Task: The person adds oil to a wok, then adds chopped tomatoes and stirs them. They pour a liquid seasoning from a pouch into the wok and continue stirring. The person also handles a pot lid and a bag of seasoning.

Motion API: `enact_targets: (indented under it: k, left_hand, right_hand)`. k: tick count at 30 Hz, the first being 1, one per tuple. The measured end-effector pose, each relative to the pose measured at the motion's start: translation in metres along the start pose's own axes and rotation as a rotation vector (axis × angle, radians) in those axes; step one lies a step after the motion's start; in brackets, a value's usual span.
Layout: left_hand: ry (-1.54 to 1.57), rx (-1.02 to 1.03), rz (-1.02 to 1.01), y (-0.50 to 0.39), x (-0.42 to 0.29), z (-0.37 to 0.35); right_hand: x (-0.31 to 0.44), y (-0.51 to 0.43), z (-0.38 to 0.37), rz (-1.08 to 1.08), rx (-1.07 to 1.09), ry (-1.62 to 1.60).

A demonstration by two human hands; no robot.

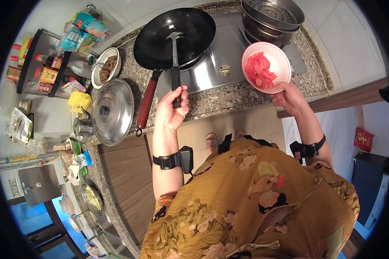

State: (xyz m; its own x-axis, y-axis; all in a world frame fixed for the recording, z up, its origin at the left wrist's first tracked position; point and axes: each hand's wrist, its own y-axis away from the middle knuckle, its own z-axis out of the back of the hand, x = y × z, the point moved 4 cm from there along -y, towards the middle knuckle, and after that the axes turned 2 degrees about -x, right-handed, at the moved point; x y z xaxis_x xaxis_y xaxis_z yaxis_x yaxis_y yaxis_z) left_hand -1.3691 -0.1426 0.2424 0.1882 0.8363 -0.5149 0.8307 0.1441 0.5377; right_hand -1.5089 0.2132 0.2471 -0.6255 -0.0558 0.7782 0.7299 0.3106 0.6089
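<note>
My left hand (173,108) is closed around the black handle of a metal wok spatula (174,51). The spatula's head lies inside a black wok (149,39), which sits on the left burner of the gas cooktop (210,73). The wok's reddish wooden handle (147,105) points towards me, left of my left hand. My right hand (290,98) grips the lower rim of a white bowl (283,64) with a red edge. Cut tomato pieces (261,71) lie in the bowl, which is tilted above the cooktop's right side.
A steel steamer pot (269,29) stands on the right burner. Left of the wok are a metal lid (113,111), a bowl of cooked meat (108,68) with a spoon, and a steel cup (83,127). Condiments fill a rack (42,64). A bowl of pale shreds (92,197) stands further along.
</note>
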Motion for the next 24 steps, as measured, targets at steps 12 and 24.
enact_targets:
  k: [12,24]
  left_hand:
    - [-0.064,0.05,-0.211,0.055,-0.022,0.001]
    - [-0.059,0.054,-0.269,0.081,-0.036,0.012]
  right_hand:
    - [0.102,-0.024,-0.067,0.214,0.051,0.228]
    - [0.158,-0.118,-0.187,0.223,0.129,0.751]
